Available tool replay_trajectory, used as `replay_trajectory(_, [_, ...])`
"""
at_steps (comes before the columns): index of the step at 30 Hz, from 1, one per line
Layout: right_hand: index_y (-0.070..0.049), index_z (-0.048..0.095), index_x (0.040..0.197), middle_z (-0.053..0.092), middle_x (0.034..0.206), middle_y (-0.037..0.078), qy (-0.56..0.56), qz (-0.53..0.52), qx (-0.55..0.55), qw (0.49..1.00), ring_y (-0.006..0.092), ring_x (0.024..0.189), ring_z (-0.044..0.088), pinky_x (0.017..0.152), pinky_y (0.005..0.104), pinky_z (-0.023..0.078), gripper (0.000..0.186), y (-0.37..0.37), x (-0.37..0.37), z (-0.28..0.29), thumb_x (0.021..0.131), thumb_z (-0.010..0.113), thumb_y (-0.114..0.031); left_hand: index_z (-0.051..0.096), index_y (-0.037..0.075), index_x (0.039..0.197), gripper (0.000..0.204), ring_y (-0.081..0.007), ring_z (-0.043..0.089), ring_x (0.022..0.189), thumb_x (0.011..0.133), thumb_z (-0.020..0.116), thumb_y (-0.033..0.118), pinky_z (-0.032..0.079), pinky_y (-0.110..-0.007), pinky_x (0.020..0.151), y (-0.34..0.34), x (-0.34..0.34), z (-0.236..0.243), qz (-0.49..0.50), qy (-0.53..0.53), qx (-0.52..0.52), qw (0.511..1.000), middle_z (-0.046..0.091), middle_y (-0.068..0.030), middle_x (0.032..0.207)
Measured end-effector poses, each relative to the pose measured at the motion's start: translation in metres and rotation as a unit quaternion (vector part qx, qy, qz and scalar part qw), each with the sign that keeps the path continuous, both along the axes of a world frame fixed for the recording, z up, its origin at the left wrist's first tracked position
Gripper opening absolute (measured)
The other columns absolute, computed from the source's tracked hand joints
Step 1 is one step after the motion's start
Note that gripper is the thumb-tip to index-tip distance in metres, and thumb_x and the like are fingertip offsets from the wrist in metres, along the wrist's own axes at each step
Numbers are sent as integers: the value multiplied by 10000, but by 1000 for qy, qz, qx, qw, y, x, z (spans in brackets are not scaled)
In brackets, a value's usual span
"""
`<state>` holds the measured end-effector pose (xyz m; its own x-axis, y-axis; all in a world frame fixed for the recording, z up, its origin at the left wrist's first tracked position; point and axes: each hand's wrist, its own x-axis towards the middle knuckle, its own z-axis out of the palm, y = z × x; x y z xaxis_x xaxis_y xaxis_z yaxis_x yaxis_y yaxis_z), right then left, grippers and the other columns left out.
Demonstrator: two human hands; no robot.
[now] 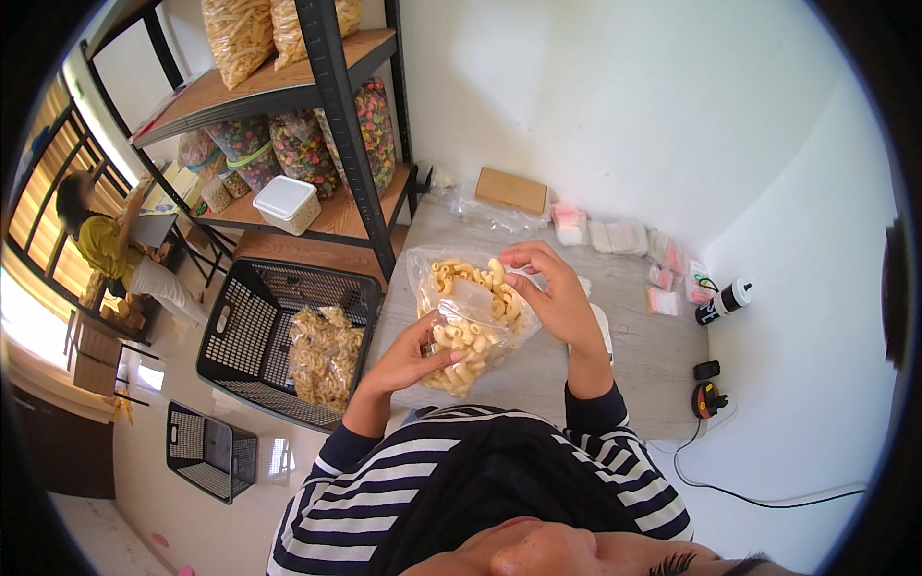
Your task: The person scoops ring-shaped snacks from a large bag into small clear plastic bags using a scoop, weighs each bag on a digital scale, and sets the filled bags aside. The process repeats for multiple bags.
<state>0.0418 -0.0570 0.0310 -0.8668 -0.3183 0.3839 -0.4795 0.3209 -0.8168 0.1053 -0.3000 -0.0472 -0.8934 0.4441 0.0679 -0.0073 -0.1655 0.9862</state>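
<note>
A clear plastic bag (471,350) filled with pale yellow, curved macaroni-like pieces is held over the grey table in front of me. My left hand (408,360) grips its lower left side, thumb across the front. At the upper right of the bag is my right hand (552,293), its thumb and forefinger closed around one curved macaroni piece (497,273). The other right fingers are bent above it. A whitish patch shows in the middle of the bag; whether it is a label or folded plastic I cannot tell.
Left of the table (643,384) stands a black crate (226,350) with bagged snacks (327,355). A smaller crate (206,456) is on the floor. Shelves (279,86) hold large snack bags. Small packets (619,237), a cardboard box (512,190) and a bottle (725,300) line the wall. Another person (110,240) is far left.
</note>
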Motion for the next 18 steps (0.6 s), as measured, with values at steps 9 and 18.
replay_trajectory(9, [17,730,1010,692,932,55,-172,113,-23,978,107,816,617,738,257,477,172,-9,19,-14,893,740,-109,416,16,1440,608,-148,575,1146,920,720,102,462,-314,987,4,-2,22,-18,4,-57,998,605,-93,1261])
replay_trajectory(18, [-2,738,929,704,813,24,-86,-214,-209,950,78,745,587,683,248,464,128,80,2,-37,909,718,-127,427,13,1412,501,-257,658,1092,988,616,202,563,-359,894,-7,-12,35,84,19,45,995,642,-184,1240])
